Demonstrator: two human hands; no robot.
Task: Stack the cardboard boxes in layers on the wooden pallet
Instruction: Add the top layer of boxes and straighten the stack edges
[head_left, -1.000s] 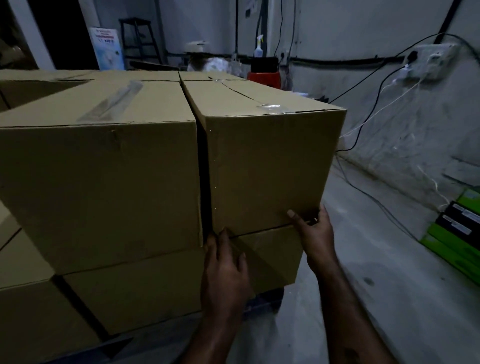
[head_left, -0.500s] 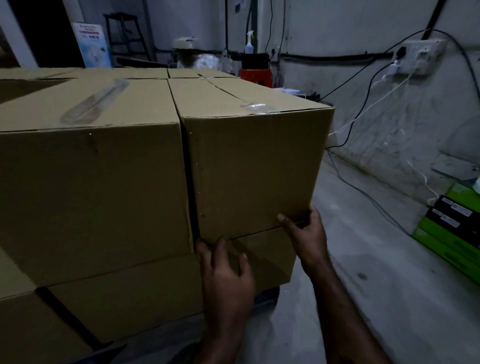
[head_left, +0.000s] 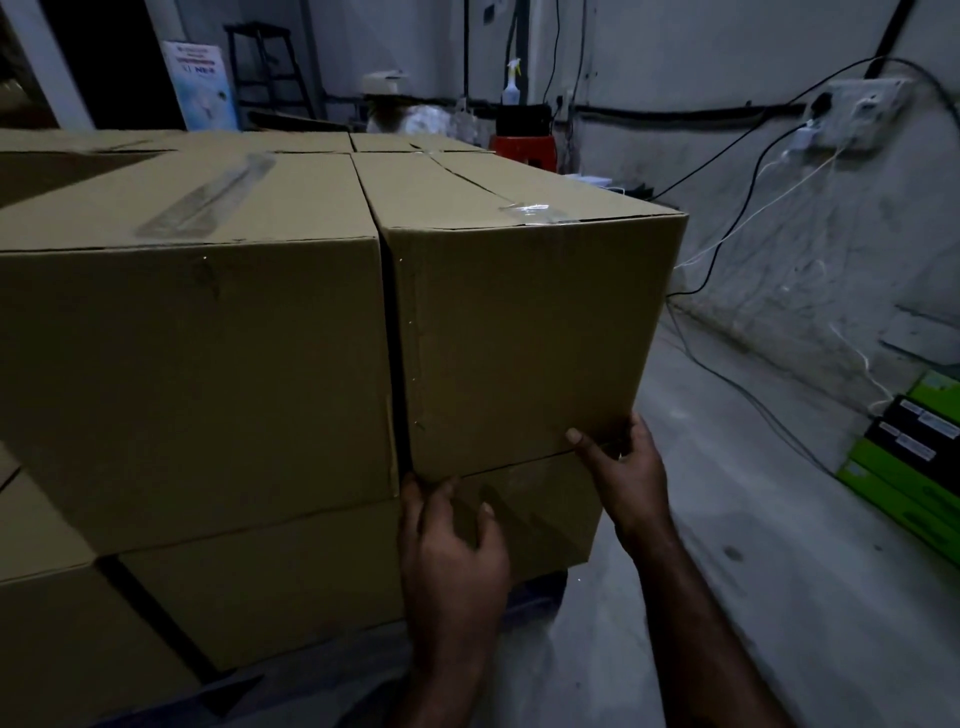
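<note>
The upper right cardboard box (head_left: 524, 332) sits on a lower box (head_left: 540, 514) in the stack, tight beside the upper left box (head_left: 197, 374). My left hand (head_left: 452, 551) lies with straight fingers against the lower box, fingertips at the seam under the upper box's bottom left corner. My right hand (head_left: 628, 478) grips the upper box's bottom right corner, thumb on the front face and fingers round the side. Under the stack, a dark strip of the pallet (head_left: 535, 597) shows.
More boxes (head_left: 62, 639) fill the stack at the lower left. To the right is bare concrete floor (head_left: 779, 597) with cables (head_left: 727, 374) running along the wall. Green and black packs (head_left: 914, 457) lie at the far right. A red stool (head_left: 524, 150) stands behind the stack.
The upper right box has slid left toward its neighbour, and the dark gap between them has narrowed. Both hands stay at its bottom corners.
</note>
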